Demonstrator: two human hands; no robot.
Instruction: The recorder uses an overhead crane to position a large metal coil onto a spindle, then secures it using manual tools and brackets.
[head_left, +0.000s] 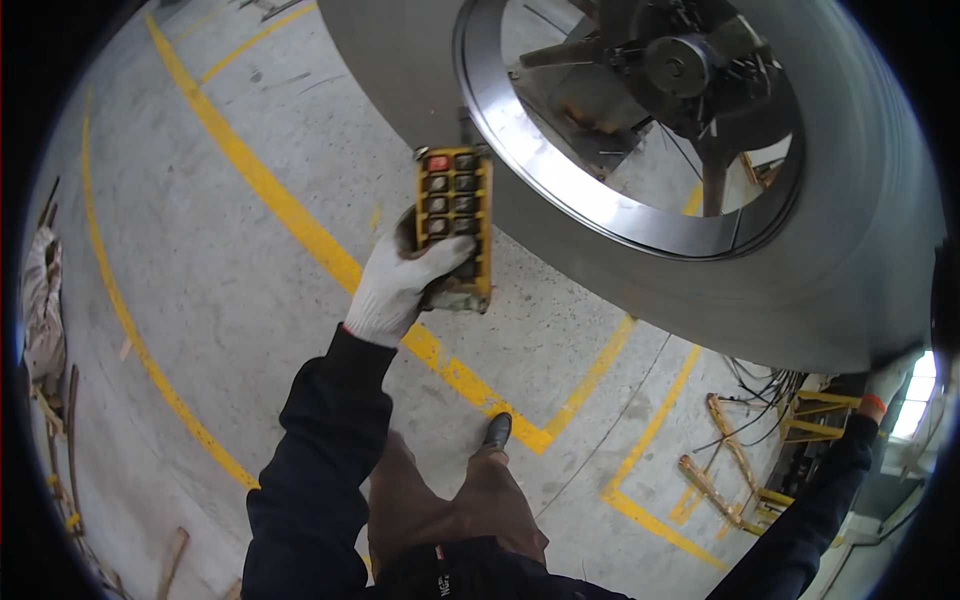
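You have the yellow pendant [455, 190] upright near the middle of the scene, over the floor and to the left of the coil's opening; its top-left button is red. Your white-gloved left hand [400, 280] is closed around its lower part, the thumb laid across the front. Your right hand [886, 382] reaches to the far right, at the near rim of the big grey coil [870, 190]; you cannot tell how far it is open or whether it grips anything. Inside the coil's shiny inner ring [560, 165] sits a dark hub [680, 66] with arms. Yellow lines [270, 195] cross the concrete floor [310, 370]. Black cables [765, 385] lie to the right, beside a yellow frame [820, 408].
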